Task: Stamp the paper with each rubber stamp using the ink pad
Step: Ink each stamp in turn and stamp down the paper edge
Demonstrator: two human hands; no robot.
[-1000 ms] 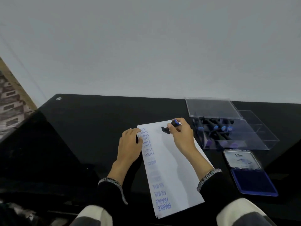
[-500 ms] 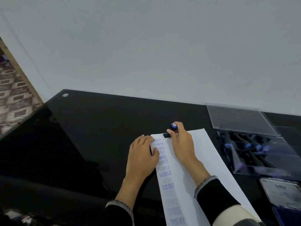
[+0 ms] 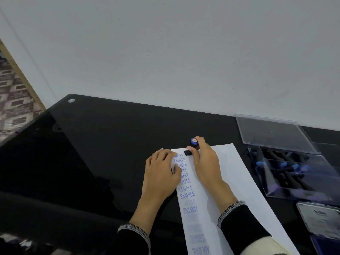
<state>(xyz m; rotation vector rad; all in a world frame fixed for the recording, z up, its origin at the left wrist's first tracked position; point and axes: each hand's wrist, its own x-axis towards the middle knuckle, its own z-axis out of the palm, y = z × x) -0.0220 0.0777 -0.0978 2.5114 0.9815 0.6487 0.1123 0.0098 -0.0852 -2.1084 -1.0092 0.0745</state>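
- Right hand (image 3: 205,161) pinches rubber stamp (image 3: 192,147), its base down on the paper (image 3: 230,181) at the sheet's far left corner, about 12 o'clock of centre.
- Left hand (image 3: 161,173), fingers flat and relaxed, presses the paper's left edge, beside blue SAMPLE prints.
- Ink pad (image 3: 320,219), lid open, at 4 o'clock.
- Clear stamp box (image 3: 294,173) at 3 o'clock on black table (image 3: 101,144).

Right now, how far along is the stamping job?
Done: the paper already carries a column of blue prints down its left side, with SAMPLE repeated, FAX OUT and AIR MAIL. In hand: the right hand presses a stamp onto the paper's far left corner while the left hand holds the sheet flat. Left: several stamps lie in the clear box; which are unused I cannot tell.
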